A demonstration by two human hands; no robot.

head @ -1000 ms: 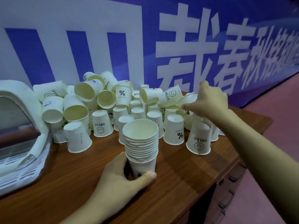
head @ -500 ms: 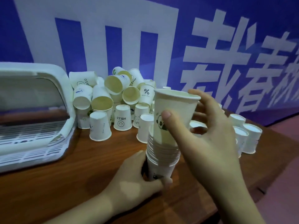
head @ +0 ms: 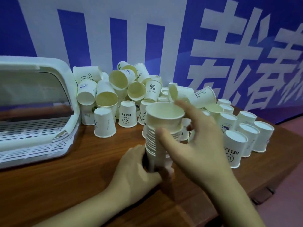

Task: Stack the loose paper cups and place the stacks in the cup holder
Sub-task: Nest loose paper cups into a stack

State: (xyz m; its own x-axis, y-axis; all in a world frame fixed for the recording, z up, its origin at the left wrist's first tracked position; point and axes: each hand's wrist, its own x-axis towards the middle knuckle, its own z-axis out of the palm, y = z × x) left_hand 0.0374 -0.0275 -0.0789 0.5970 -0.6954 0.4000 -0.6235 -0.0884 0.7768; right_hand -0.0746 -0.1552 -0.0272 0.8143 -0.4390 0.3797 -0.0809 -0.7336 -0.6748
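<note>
The stack (head: 161, 128) stands upright on the table (head: 82, 177), its base gripped by the curled fingers of the left hand (head: 137, 167), while the right hand (head: 193, 141) is spread loosely around its upper part, thumb on the near side and fingers behind the rim. Loose cups (head: 114, 95) lie heaped behind and upside down to the right; the holder (head: 49, 112) sits open at left, its contents unclear
</note>
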